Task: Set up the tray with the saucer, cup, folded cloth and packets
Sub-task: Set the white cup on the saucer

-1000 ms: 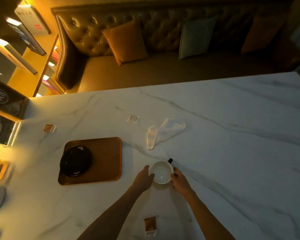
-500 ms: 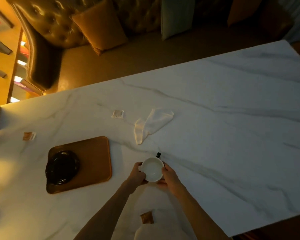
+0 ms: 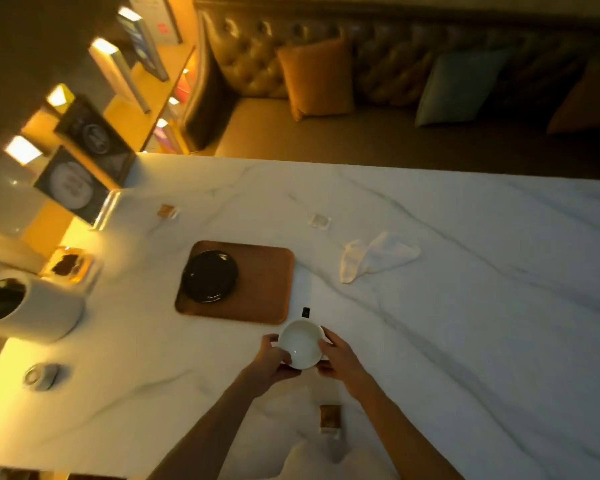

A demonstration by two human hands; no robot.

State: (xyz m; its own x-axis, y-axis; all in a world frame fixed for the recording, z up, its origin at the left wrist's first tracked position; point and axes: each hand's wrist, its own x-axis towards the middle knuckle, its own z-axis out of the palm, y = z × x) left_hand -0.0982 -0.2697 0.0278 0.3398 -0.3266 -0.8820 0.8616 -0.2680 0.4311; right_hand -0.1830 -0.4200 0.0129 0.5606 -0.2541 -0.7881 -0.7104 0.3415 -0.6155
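Just beside the tray's near right corner, the left hand [image 3: 274, 358] and right hand [image 3: 340, 358] clasp the white cup [image 3: 301, 344] from both sides. The black saucer [image 3: 210, 276] already sits on the tray [image 3: 267, 282]. Remaining, by judgement: cup onto saucer, the cloth [image 3: 374, 259] folded and placed, three packets [image 3: 320, 220] [image 3: 168, 211] [image 3: 330, 416] collected from the table [image 3: 465, 323].

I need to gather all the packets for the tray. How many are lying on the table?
3. One packet lies beyond the tray's far left corner, another lies far of the cloth, and a third lies near the person, between the forearms. None looks hidden.
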